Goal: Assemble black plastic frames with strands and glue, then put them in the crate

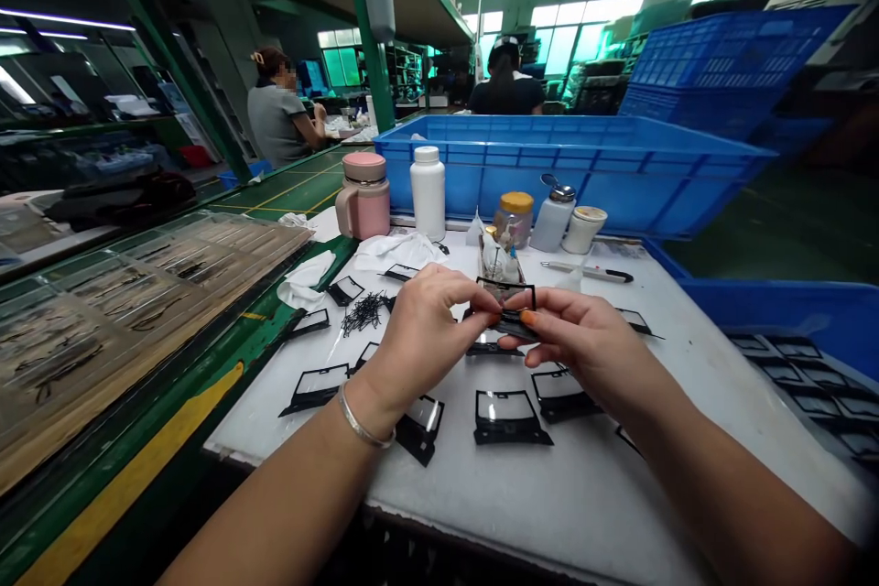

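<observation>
Between my two hands is a black plastic frame with a clear window [520, 296], raised above the white work board. My right hand [583, 330] grips its right side, thumb in front and fingers behind and beneath. The thumb and forefinger of my left hand [429, 320] are pinched together at its left part; whether they also hold a small strip is hidden. Similar frames lie around on the board, one nearest the front [512, 430] and another at the left [320, 385]. A pile of thin black strips [363, 313] lies left of my left hand.
Along the back stand a pink mug [365, 201], a white bottle [428, 197], a pump bottle [553, 220] and a blue crate [569, 165]. A pen-like tool [591, 272] lies at the right. A sectioned tray [137, 311] sits left. Two people work farther off.
</observation>
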Demonstrator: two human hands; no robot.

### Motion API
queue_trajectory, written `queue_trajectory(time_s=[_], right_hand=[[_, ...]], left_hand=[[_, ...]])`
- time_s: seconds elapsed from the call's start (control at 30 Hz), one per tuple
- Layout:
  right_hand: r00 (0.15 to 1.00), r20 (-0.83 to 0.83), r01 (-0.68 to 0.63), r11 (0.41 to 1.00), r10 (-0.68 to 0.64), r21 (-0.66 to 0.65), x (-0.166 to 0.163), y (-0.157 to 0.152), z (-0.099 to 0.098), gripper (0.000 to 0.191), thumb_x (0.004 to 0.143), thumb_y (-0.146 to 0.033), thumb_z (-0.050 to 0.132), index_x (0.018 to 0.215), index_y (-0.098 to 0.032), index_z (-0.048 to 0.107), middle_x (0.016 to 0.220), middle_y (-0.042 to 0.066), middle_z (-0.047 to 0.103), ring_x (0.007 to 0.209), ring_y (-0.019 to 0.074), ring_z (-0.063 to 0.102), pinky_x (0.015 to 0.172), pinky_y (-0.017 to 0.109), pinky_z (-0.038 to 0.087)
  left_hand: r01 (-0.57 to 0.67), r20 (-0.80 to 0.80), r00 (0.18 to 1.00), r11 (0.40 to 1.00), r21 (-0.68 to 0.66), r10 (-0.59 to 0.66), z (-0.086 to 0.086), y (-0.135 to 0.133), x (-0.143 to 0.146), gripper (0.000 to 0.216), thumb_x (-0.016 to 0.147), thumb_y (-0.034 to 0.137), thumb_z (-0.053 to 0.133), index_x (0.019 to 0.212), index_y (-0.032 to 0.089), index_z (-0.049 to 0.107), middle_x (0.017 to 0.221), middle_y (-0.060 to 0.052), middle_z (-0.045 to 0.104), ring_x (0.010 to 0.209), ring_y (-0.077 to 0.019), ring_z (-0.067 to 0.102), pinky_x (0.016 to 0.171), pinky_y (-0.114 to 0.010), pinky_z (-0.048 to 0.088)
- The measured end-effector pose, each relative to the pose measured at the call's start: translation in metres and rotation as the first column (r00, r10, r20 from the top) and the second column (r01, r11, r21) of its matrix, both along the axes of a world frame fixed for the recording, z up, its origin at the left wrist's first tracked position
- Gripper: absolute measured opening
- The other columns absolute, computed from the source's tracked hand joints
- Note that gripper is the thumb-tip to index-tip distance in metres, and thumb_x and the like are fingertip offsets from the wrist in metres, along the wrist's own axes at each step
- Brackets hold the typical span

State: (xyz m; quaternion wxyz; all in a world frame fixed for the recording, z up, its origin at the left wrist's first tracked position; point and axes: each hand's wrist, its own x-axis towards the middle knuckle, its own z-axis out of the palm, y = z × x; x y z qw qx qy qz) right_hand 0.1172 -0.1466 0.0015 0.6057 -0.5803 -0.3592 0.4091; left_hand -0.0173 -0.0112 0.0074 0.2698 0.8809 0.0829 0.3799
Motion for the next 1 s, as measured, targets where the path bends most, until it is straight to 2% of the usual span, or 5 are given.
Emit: queue_trajectory(time_s=[0.1, 0.27, 0.53, 0.7, 1.0], right_hand=[[0.998, 0.006, -0.060, 0.998, 0.060, 0.000, -0.0002, -0.0009, 0.0005, 0.021, 0.089, -0.031, 0.063, 0.104, -0.018, 0.069, 0.113, 0.008, 0.069, 0.086, 0.0162, 0.072, 0.059, 0.014, 0.054], [0.999, 0.011, -0.039, 0.999, 0.039, -0.001, 0.0017, -0.0008, -0.0007, 0.020, 0.089, -0.032, 0.063, 0.102, -0.018, 0.070, 0.112, 0.007, 0.069, 0.087, 0.0169, 0.072, 0.054, 0.012, 0.053], [0.995, -0.102, 0.026, 1.000, -0.025, 0.006, -0.0005, -0.0004, -0.0002, 0.012, 0.087, -0.027, 0.063, 0.095, -0.018, 0.067, 0.107, 0.006, 0.070, 0.085, 0.0197, 0.073, 0.049, 0.012, 0.052], [0.991, -0.132, 0.002, 1.000, -0.002, -0.002, -0.0017, 0.0002, -0.0007, 0.018, 0.086, -0.025, 0.062, 0.102, -0.017, 0.065, 0.112, 0.009, 0.069, 0.088, 0.0212, 0.073, 0.053, 0.015, 0.055], [0.994, -0.102, 0.050, 0.999, -0.049, 0.005, -0.0028, 0.0008, 0.0009, 0.020, 0.084, -0.027, 0.065, 0.101, -0.017, 0.068, 0.113, 0.010, 0.070, 0.085, 0.0202, 0.074, 0.051, 0.013, 0.053]], left_hand=[[0.015, -0.016, 1.000, 0.998, -0.061, -0.016, 0.0001, -0.0020, 0.0001, 0.010, 0.076, 0.011, 0.076, 0.080, 0.021, 0.075, 0.077, 0.003, 0.071, 0.080, -0.0154, 0.060, 0.077, -0.031, 0.044], [0.017, -0.038, 0.999, 0.989, -0.150, -0.023, 0.0037, -0.0029, -0.0024, 0.012, 0.076, 0.010, 0.076, 0.078, 0.022, 0.075, 0.077, 0.003, 0.072, 0.081, -0.0158, 0.061, 0.077, -0.031, 0.045], [-0.006, -0.075, 0.997, 0.988, -0.156, -0.006, 0.0055, -0.0013, -0.0015, 0.014, 0.076, 0.007, 0.073, 0.076, 0.021, 0.074, 0.076, 0.002, 0.071, 0.080, -0.0162, 0.060, 0.074, -0.031, 0.047], [0.011, -0.054, 0.998, 0.985, -0.170, -0.020, 0.0027, -0.0011, -0.0007, 0.015, 0.075, 0.005, 0.072, 0.073, 0.020, 0.073, 0.074, 0.000, 0.069, 0.079, -0.0164, 0.060, 0.070, -0.029, 0.048], [-0.013, 0.007, 1.000, 0.999, 0.036, 0.013, 0.0024, 0.0022, -0.0027, 0.016, 0.076, 0.005, 0.072, 0.073, 0.021, 0.072, 0.075, 0.001, 0.070, 0.076, -0.0161, 0.059, 0.074, -0.032, 0.045]])
